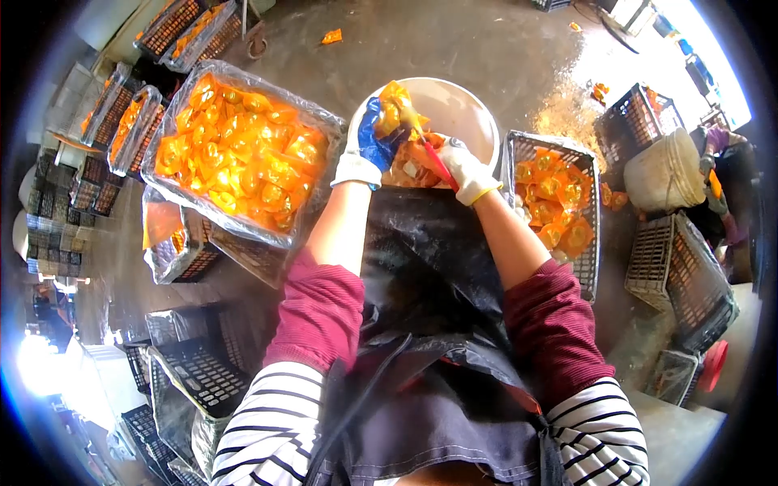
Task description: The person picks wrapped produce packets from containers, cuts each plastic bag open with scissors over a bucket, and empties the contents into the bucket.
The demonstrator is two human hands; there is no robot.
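Observation:
My left hand (375, 146), in a blue and white glove, is closed round an orange plastic packet (395, 105) over a white bucket (458, 109). My right hand (463, 168), in a white glove, grips a tool with red handles (439, 166), its tip close to the packet. The tool's exact shape is hard to make out. Pale and orange scraps (412, 168) lie inside the bucket under my hands. Left of the bucket stands a plastic-lined crate (239, 229) heaped with shiny orange packets (243, 154). A black crate (597, 235) at the right holds more orange packets (555, 190).
Lined crates (207, 40) stand at the upper left, empty black crates (203, 377) at the lower left. At the right are a dirty white bucket (660, 174), more crates (698, 283) and another person's gloved hand (717, 139). An orange scrap (332, 36) lies on the floor.

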